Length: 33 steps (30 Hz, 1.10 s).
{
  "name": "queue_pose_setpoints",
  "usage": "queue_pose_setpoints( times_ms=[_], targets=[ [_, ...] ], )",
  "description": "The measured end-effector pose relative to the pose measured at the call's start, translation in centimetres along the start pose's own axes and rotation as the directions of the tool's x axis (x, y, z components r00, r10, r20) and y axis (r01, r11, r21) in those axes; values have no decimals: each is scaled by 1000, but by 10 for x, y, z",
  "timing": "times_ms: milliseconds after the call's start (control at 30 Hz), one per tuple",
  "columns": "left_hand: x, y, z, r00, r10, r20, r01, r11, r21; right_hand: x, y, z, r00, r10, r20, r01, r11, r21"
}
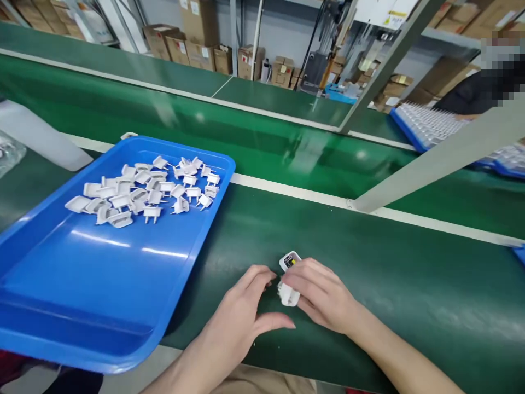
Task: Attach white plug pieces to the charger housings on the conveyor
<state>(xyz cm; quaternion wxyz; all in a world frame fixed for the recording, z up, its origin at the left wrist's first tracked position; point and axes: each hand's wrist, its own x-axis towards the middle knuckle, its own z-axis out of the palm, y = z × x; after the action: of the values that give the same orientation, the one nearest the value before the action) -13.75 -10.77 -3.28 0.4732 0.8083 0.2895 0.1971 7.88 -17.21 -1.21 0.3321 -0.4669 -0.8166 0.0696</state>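
My right hand point(324, 295) has its fingers curled around a small white plastic plug part point(289, 295), above the green bench. Just beyond those fingers shows a white charger housing point(283, 262), its open end revealing a dark circuit board with a yellow piece. Whether the fingers also grip this housing is hard to see. My left hand point(246, 303) is beside them on the left, thumb spread away from the fingers. Its fingertips come close to the white part, and nothing shows in its grasp.
A blue tray point(176, 279) at the left holds many white plug pieces point(139, 191). Green bench surface point(389, 273) extends right. A slanted white post point(435, 153) rises behind it. Across the divider are a person's dark sleeve point(471, 93) and blue-edged trays point(430, 126).
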Motion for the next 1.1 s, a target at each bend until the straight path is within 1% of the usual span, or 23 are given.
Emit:
queue_pose_setpoints(
  times_ms=[67, 100, 133, 167, 200, 233, 267, 300, 333, 367, 433, 467, 533, 600, 667, 733, 833, 900, 1000, 1100],
  targets=[
    [-2, -7, -1, 999, -5, -47, 8, 997, 82, -5, 3, -3, 994, 82, -68, -71, 985, 155],
    [-2, -8, -3, 998, -11, -69, 19, 992, 123, -8, 5, -6, 984, 151, -91, -126, 965, 229],
    [-1, -7, -5, 996, -16, -83, 29, 987, 159, -10, 7, -9, 966, 238, -100, -200, 934, 297],
    [3, -4, -5, 995, -15, -94, 33, 981, 192, -12, 9, -11, 937, 336, -95, -281, 886, 370],
    [8, 0, -5, 995, -7, -99, 29, 974, 225, -12, 10, -14, 897, 435, -80, -355, 816, 456],
    [15, 5, -4, 996, 10, -93, 15, 966, 258, -13, 12, -16, 849, 526, -52, -413, 721, 557],
    [24, 9, -2, 996, 33, -82, -8, 957, 290, -12, 13, -17, 802, 597, -12, -442, 607, 660],
    [32, 14, 1, 996, 58, -61, -36, 948, 317, -12, 15, -18, 765, 644, 32, -444, 490, 750],
    [41, 17, 4, 996, 79, -33, -64, 940, 335, -11, 16, -19, 740, 669, 75, -429, 382, 819],
    [48, 19, 6, 996, 94, -5, -86, 936, 341, -9, 17, -20, 722, 683, 109, -409, 295, 864],
    [58, 19, 9, 994, 109, 26, -111, 939, 327, -7, 18, -21, 695, 704, 145, -365, 172, 915],
    [60, 17, 8, 993, 116, 18, -115, 941, 319, -6, 18, -22, 680, 716, 158, -343, 120, 932],
    [60, 13, 4, 989, 142, -42, -120, 936, 330, -5, 17, -22, 651, 736, 186, -294, 18, 956],
    [58, 8, -3, 978, 177, -109, -126, 921, 368, -5, 16, -22, 634, 742, 220, -252, -71, 965],
    [56, 5, -7, 969, 206, -137, -140, 913, 383, -4, 15, -21, 631, 733, 252, -227, -136, 964],
    [57, 2, -8, 967, 220, -131, -158, 915, 372, -2, 14, -20, 629, 732, 263, -198, -176, 964],
    [57, -2, -5, 968, 231, -101, -181, 915, 359, 0, 13, -18, 619, 749, 238, -143, -191, 971],
    [57, -5, -3, 966, 241, -88, -197, 916, 350, 1, 12, -18, 623, 746, 236, -125, -203, 971],
    [56, -8, -4, 967, 245, -74, -210, 924, 319, 2, 12, -18, 642, 721, 261, -135, -229, 964],
    [55, -8, -5, 971, 237, -33, -217, 931, 295, 1, 14, -17, 656, 703, 274, -156, -229, 961]
  ],
)
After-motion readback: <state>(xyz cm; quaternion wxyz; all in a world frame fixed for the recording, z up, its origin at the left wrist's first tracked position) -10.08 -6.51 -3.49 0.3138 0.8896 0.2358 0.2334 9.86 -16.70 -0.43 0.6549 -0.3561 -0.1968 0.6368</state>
